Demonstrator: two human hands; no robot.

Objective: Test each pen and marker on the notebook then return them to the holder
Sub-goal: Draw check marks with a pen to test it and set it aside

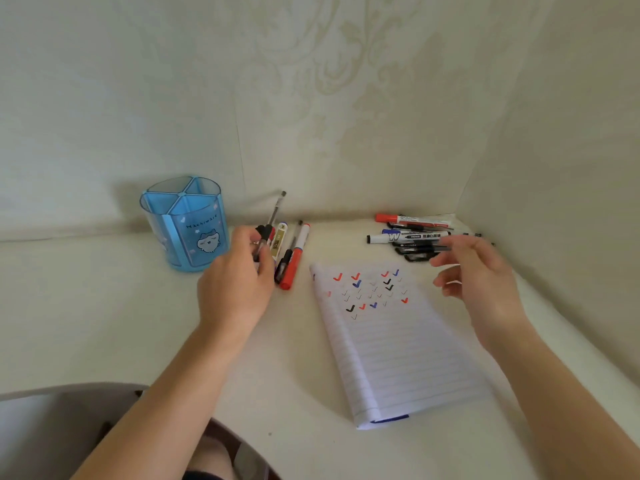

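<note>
1. Two hands are working over the counter (104, 306). The left hand (239, 275) is gripping a clear pen (275, 213) among the loose pens just beside the holder (183, 223), and the pen's far end is tilting up toward the wall.
2. The right hand (476, 271) is hovering with loosely curled fingers by the marker pile (410, 233) in the far corner. A thin dark pen (441, 249) is showing at its fingertips, but I cannot tell whether the hand is pinching it.
3. The holder is standing upright, seemingly empty. The notebook (398, 348) is lying between the hands and carrying many ticks.
4. Risk: the left hand is seemingly gathering more than one pen, so one could be slipping free and rolling, or nudging the red marker (294, 263) beside it.
5. Risk: the light holder could be tipping if pens are jabbed against a divider.
6. Risk: tested and untested pens could be getting mixed, since both groups are lying loose.
7. Hidden: the left palm is covering the pens' lower ends, blur is smearing the right fingers, and the faint ticks are proving hard to read.
</note>
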